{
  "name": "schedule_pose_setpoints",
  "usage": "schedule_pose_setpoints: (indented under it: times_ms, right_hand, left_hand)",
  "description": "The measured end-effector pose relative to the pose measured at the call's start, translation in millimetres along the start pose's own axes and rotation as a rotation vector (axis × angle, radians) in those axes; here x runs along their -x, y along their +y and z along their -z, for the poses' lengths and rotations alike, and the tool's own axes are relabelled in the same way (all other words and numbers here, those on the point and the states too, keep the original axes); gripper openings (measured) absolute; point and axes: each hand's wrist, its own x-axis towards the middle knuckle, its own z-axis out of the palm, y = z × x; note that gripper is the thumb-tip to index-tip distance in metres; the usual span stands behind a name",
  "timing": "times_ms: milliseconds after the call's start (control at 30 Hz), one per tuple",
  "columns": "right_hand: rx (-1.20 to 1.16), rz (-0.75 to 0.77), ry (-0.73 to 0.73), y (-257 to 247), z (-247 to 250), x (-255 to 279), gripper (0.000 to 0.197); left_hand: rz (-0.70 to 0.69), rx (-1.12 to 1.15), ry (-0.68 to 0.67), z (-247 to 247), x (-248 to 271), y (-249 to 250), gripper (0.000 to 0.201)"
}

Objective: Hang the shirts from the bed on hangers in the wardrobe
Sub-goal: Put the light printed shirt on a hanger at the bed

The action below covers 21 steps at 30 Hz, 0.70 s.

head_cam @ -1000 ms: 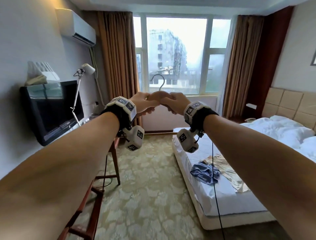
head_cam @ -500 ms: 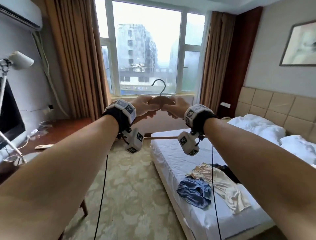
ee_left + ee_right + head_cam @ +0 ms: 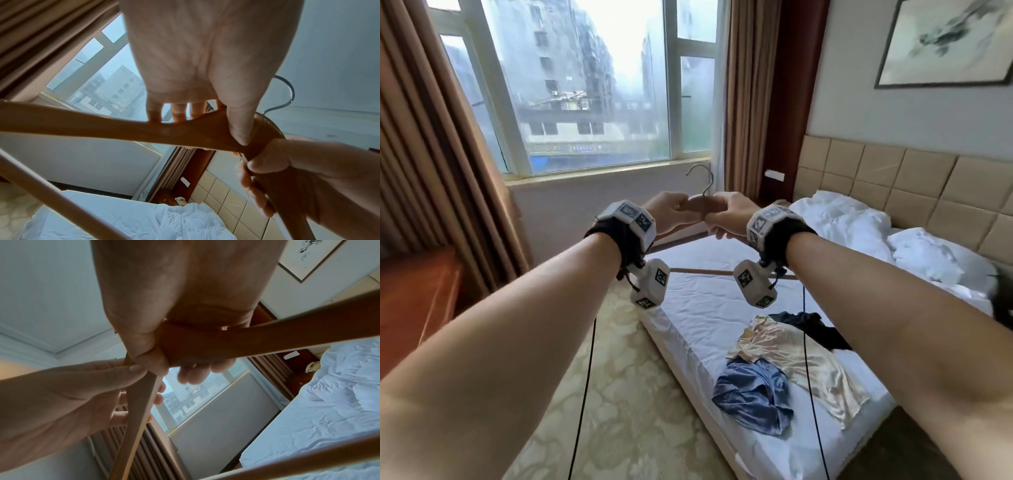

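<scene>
A wooden hanger (image 3: pixel 703 204) with a metal hook (image 3: pixel 703 178) is held up at chest height in front of the window. My left hand (image 3: pixel 670 212) grips its left shoulder and my right hand (image 3: pixel 729 215) grips its right shoulder, close to the hook. The wrist views show thumb and fingers wrapped round the hanger (image 3: pixel 185 131) (image 3: pixel 205 344). Below on the bed (image 3: pixel 698 308) lie a crumpled blue shirt (image 3: pixel 753 394), a cream shirt (image 3: pixel 801 359) and a dark garment (image 3: pixel 811 329). No wardrobe is in view.
White pillows and a rumpled duvet (image 3: pixel 859 226) lie by the padded headboard (image 3: pixel 893 178). Brown curtains (image 3: pixel 431 154) flank the window (image 3: pixel 592 85). A wooden desk (image 3: pixel 414 291) stands at left. Patterned carpet (image 3: pixel 626 394) runs between desk and bed.
The head view has swung right and down toward the bed, so the shirts now sit closer and more central. Both hands keep the same hold on the hanger.
</scene>
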Motion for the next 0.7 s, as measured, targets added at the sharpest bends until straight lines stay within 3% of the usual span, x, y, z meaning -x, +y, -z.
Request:
schedule_pose_setpoints:
  times_ms: [167, 367, 700]
  right_hand:
    - [-0.044, -0.054, -0.017, 60, -1, -90, 0.020]
    - [-0.118, -0.146, -0.023, 118, 2, -184, 0.006]
    - [-0.126, -0.357, -0.022, 228, 13, -262, 0.011]
  left_hand:
    - [-0.017, -0.020, -0.034, -27, -93, -44, 0.021]
    - [0.001, -0.029, -0.073, -54, -199, -91, 0.029]
    - [-0.079, 0.068, -0.266, -145, -325, -144, 0.023]
